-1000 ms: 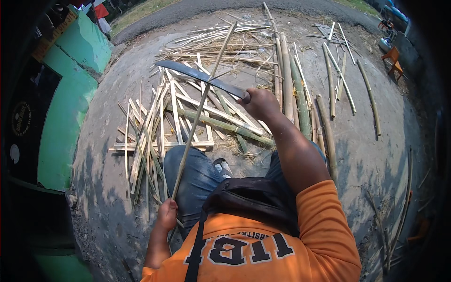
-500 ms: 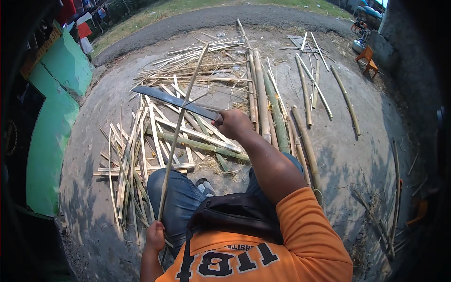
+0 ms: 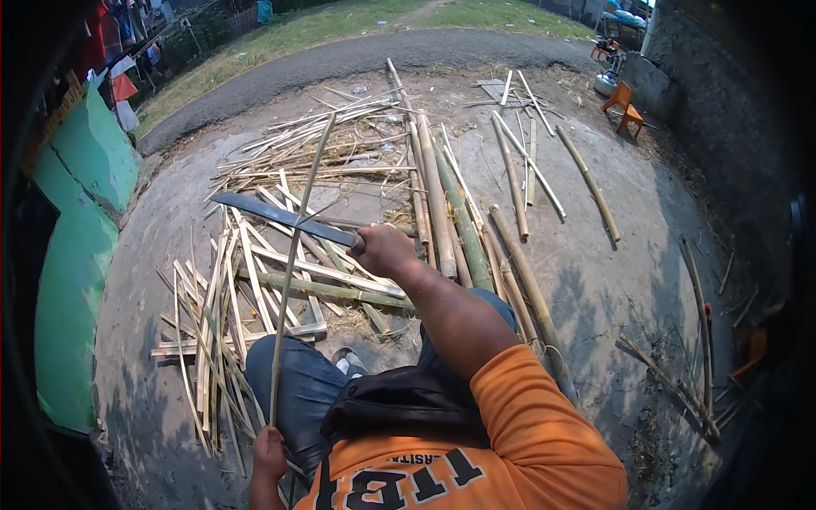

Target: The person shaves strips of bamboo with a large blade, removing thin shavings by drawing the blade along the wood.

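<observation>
My right hand (image 3: 384,252) is wrapped round the handle of a machete (image 3: 270,213), its long dark blade pointing left. A long, thin bamboo strip (image 3: 290,276) rises from my left hand (image 3: 269,456), which grips it low beside my left thigh. The blade meets the strip partway up, crossing it; whether it bites into the bamboo I cannot tell. Under the blade lie split bamboo strips (image 3: 246,263) and a green half-round bamboo piece (image 3: 327,289), heaped in front of my knees.
Further off spreads a pile of thin bamboo strips (image 3: 319,140). Whole bamboo poles (image 3: 431,191) lie ahead, with loose poles (image 3: 588,183) to the right. A green wall (image 3: 72,280) stands at the left, an orange chair (image 3: 625,106) at the far right. Sticks (image 3: 671,387) lie at lower right.
The whole view has shifted, with the scene sitting further left and slightly lower. Both hands keep their grips, and the blade still crosses the strip at about the same place.
</observation>
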Available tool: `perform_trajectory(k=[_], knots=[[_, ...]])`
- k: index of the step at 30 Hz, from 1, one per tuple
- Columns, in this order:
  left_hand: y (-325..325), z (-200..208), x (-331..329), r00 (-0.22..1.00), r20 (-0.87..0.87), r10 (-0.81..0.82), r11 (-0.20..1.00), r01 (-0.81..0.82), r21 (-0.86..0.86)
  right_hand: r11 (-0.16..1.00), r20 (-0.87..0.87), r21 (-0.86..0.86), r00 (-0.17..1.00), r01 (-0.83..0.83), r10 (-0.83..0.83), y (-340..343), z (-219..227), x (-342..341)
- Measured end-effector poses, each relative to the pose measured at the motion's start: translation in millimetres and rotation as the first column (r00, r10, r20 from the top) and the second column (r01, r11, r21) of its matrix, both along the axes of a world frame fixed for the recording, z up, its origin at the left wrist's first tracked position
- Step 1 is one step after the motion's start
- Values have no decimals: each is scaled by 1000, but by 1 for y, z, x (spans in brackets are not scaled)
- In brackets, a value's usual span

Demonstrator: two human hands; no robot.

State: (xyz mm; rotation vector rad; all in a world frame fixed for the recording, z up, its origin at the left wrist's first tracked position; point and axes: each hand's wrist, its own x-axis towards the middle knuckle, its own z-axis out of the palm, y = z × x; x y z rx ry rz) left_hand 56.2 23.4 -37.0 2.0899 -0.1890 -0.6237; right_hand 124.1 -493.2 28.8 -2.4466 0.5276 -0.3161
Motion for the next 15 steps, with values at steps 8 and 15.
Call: perform_trajectory(k=[8, 15], knots=[[5, -10, 0, 995, 93, -22, 1000, 21, 6, 1000, -82, 16, 996, -25, 26, -3, -5, 4], [5, -4, 0, 997, 70, -26, 997, 21, 70, 999, -81, 0, 996, -32, 32, -4, -7, 6]])
